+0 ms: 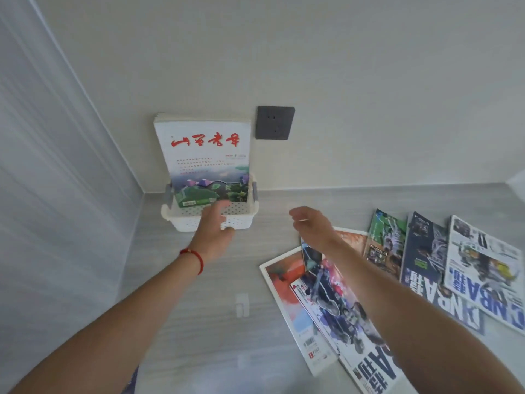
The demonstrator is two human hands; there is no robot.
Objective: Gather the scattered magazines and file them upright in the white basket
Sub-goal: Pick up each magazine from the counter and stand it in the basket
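A white perforated basket (pixel 184 218) stands against the back wall. Magazines stand upright in it; the front one (pixel 203 155) has a white cover with red characters and a green landscape. My left hand (pixel 213 234) grips the basket's front rim, thumb under the wall. My right hand (pixel 311 226) hovers empty to the right of the basket, fingers loosely curled. Several magazines lie scattered flat at the right: a red-and-white one (pixel 284 285), a motorcycle cover (pixel 338 305) on top of it, a green one (pixel 385 243), a dark blue one (pixel 423 251) and a white sports one (pixel 483 268).
The surface is a pale grey wood-grain tabletop (pixel 216 308). A dark grey wall socket (pixel 274 122) sits right of the basket. A white curtain (pixel 51 166) hangs along the left. A small clear adhesive hook (pixel 241 304) lies on the table.
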